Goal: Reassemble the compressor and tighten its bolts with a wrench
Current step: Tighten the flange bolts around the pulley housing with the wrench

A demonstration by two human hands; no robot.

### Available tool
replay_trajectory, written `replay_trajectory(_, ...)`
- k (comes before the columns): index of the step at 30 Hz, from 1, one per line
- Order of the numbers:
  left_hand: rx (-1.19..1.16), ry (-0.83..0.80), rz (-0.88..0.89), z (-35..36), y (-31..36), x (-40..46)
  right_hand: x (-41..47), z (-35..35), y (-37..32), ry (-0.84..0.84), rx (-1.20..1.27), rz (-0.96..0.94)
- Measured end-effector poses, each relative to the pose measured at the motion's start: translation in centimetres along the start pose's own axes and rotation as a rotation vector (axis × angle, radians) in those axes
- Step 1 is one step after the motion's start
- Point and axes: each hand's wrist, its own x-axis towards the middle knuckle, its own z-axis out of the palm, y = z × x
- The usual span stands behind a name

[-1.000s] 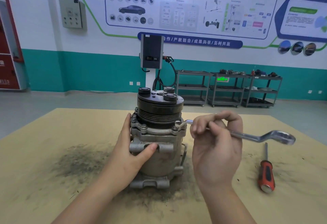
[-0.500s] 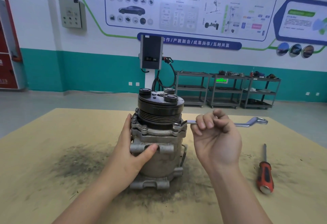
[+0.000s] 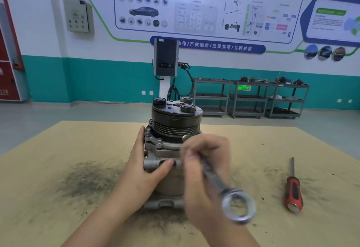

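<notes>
The compressor point(image 3: 171, 145) stands upright in the middle of the table, a dark grooved pulley on top of its grey metal body. My left hand point(image 3: 145, 170) grips the body from the left, thumb across the front lug. My right hand point(image 3: 204, 161), blurred, holds the shaft of a silver ring wrench point(image 3: 229, 194) in front of the compressor's right side. The wrench's free ring end points toward me, low and to the right. Its other end is hidden behind my fingers near the right flange bolt.
A red-handled screwdriver point(image 3: 293, 192) lies on the tan tabletop point(image 3: 58, 149) to the right. Dark grit is scattered around the compressor's base. Beyond the table are a charging post and grey tool carts along a teal wall.
My right hand has swung the wrench handle from pointing far right round toward me, so its ring end now sits low and near. My left hand and the compressor stay put.
</notes>
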Motion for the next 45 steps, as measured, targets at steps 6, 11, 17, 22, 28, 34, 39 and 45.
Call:
replay_trajectory(6,0.012,-0.022,0.001,-0.1,0.1,-0.1,3.0,-2.9,0.0,0.358,0.636,0.402)
replay_trajectory(11,0.002,-0.039,0.011,-0.2,0.5,-0.2,3.7,-3.7,1.1,0.413,0.786,0.575)
replay_trajectory(17,0.002,-0.040,0.017,-0.2,0.4,-0.2,4.2,-4.4,2.0,0.541,0.931,0.739)
replay_trajectory(22,-0.003,-0.027,0.021,-0.1,0.1,-0.1,2.4,-2.5,0.9,0.535,0.716,0.459)
replay_trajectory(28,-0.045,-0.030,0.027,0.0,0.0,0.0,-0.2,0.6,-0.3,0.267,0.086,0.110)
replay_trajectory(34,-0.063,-0.008,0.048,0.2,0.2,-0.1,1.8,-1.6,-0.4,0.414,0.476,0.256)
replay_trajectory(39,-0.080,-0.029,0.036,0.1,0.2,-0.3,3.5,-3.7,0.7,0.461,0.815,0.545)
replay_trajectory(45,-0.067,-0.036,0.046,0.0,0.4,-0.3,4.5,-5.2,2.0,0.429,0.922,0.786)
